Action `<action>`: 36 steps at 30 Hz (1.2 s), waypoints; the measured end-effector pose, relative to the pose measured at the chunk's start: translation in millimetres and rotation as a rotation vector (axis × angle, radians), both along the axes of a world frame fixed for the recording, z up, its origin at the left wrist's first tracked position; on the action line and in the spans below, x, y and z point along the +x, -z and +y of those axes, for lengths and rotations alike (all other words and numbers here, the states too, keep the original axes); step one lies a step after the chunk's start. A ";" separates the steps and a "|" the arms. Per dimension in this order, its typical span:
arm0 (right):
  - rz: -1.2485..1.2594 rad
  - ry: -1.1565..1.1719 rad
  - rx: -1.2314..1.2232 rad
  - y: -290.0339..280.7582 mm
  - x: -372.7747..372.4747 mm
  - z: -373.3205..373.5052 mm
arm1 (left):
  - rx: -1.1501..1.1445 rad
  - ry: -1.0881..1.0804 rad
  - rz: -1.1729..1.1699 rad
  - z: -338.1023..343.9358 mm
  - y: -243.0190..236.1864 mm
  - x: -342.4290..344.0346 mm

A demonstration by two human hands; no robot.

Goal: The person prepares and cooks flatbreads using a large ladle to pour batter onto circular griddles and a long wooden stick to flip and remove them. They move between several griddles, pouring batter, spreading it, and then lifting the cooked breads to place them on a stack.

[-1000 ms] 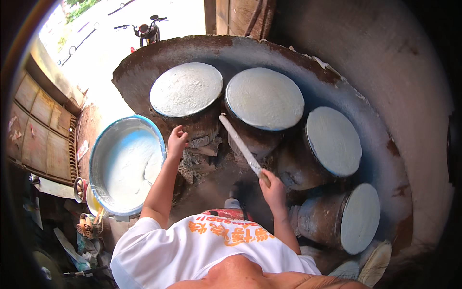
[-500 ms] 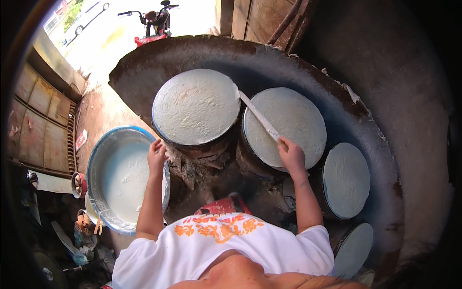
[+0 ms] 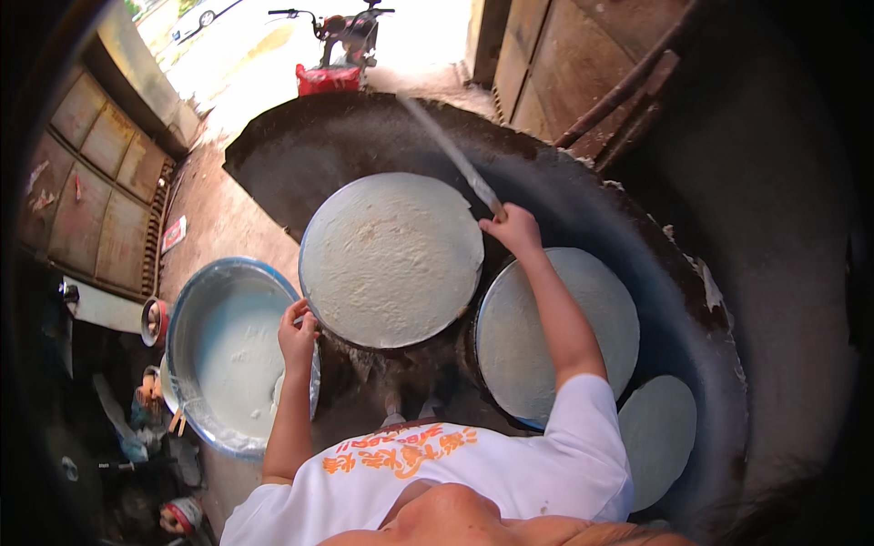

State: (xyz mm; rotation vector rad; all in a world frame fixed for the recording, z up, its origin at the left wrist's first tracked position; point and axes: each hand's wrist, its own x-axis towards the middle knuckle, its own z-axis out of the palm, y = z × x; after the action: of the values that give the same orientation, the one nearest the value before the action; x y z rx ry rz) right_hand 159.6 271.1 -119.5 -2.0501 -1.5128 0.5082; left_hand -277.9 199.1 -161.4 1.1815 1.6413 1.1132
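A round griddle with a pale, rough-surfaced layer over its top sits ahead of me. At its left rim is my left hand, fingers bent and slightly apart; whether they touch the edge is unclear. My right hand grips the handle of a long pale wooden stick, raised toward the back beside the griddle's right edge. A second coated griddle lies under my right forearm, and a third is lower right. A large blue-rimmed tub of white batter stands left of my left hand.
A curved, soot-dark metal shield surrounds the griddles. Beyond it stands a scooter in a bright doorway, between rusty metal doors. Small containers and clutter lie at the left.
My view has shifted toward the back griddle. My right hand and stick have moved up and farther forward, the stick now lifted beyond that griddle. My left hand has come to its left rim.
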 end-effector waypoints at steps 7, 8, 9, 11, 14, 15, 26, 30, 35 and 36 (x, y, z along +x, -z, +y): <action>-0.021 -0.178 0.082 44.3 -26.0 88.2 | -0.057 -0.094 0.031 -12.4 -0.3 -3.5; -0.039 -0.173 0.104 43.0 -28.6 90.3 | -0.048 -0.102 0.032 -11.3 -0.8 -4.5; -0.037 -0.186 0.103 42.8 -33.6 92.5 | -0.039 -0.107 0.033 -11.0 -0.8 -6.0; -0.023 -0.055 0.041 39.9 -40.7 97.0 | -0.043 -0.111 0.077 -8.7 1.6 -10.0; -0.100 -0.049 0.100 39.6 -43.1 98.5 | -0.046 -0.106 0.134 -2.8 2.0 -8.9; -0.100 -0.042 0.090 39.1 -42.4 97.5 | -0.050 -0.109 0.150 -2.5 1.8 -6.7; -0.195 -0.162 0.565 -23.5 -77.6 51.2 | 0.362 0.146 0.482 137.5 -15.8 18.0; -0.186 -0.223 0.631 -66.3 -103.4 13.9 | 0.524 0.451 0.500 216.8 -20.1 18.8; -0.073 -0.139 0.704 -81.5 -106.0 -28.1 | -0.016 0.805 -0.177 248.8 -53.6 5.6; -0.080 -0.127 0.693 -83.5 -102.4 -33.0 | -0.032 0.790 -0.217 245.8 -57.8 0.3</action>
State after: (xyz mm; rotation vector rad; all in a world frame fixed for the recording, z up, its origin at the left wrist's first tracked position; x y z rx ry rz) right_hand 57.2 238.1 -36.0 -1.4525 -1.5826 -0.0658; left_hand -277.7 444.9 -103.6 1.4418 0.8767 0.6642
